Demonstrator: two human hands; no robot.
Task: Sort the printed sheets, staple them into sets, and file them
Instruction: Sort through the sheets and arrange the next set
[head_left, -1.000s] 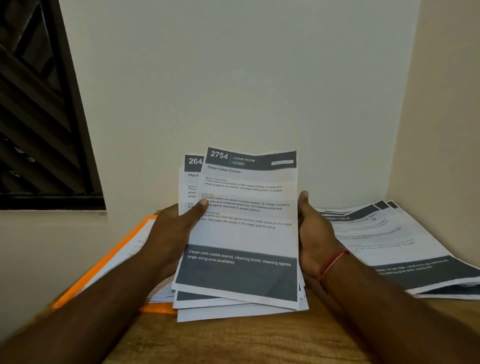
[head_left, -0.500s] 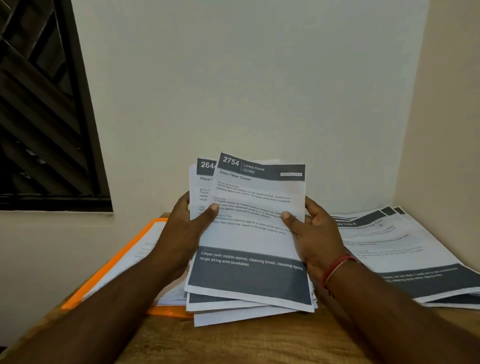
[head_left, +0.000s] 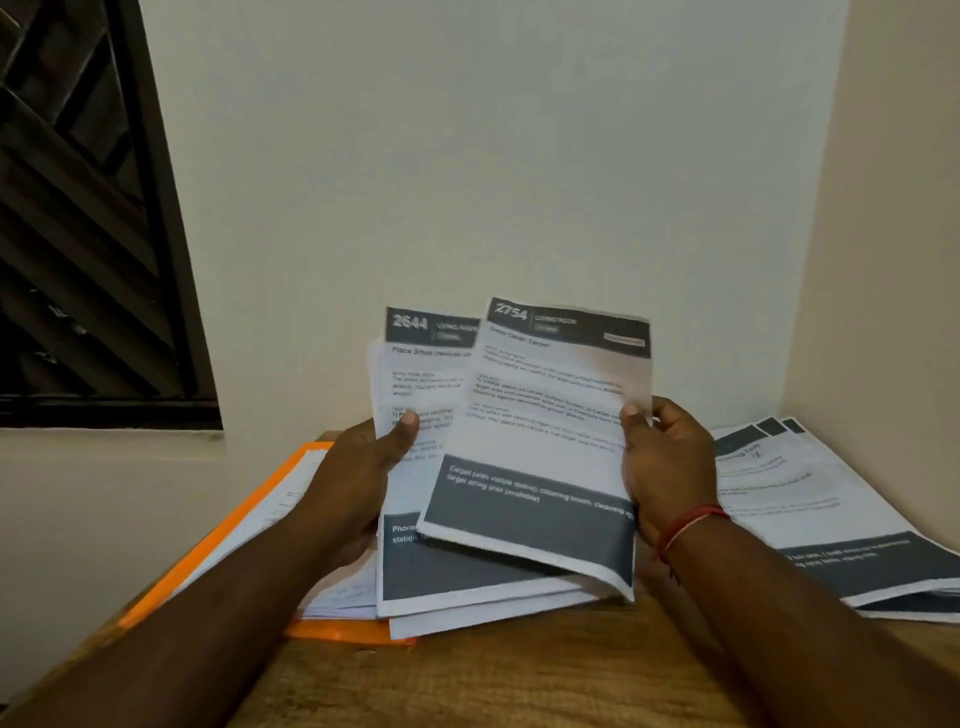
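Slippage is the main worry, since nothing binds these pages: the left hand (head_left: 353, 488) grips a loose stack of printed sheets (head_left: 493, 608) tilted up above the desk (head_left: 519, 686), thumb pressed on the page headed 2644 (head_left: 421, 374), while the right hand (head_left: 670, 467) pinches the right edge of the front sheet headed 2754 (head_left: 545, 431) and holds it fanned off to the right. At that sheet's curled lower corner I cannot tell whether one page or several come away together, so a second page could ride along unnoticed and end up in the wrong set. The bottom edges of the stack are splayed unevenly, and a slack left grip would probably let the lowest pages slide down onto the orange folder (head_left: 244, 525) just beside and beneath them, which already carries paper, mixing sorted with unsorted. A hard pinch near the edge may crease or tear the thin sheet as it is drawn sideways. The fanned pile (head_left: 831, 519) lying on the desk to the right is near the right wrist, so a careless sweep of the forearm could scatter it. No stapler shows anywhere, so each set stays loose for now and can be jumbled by any bump
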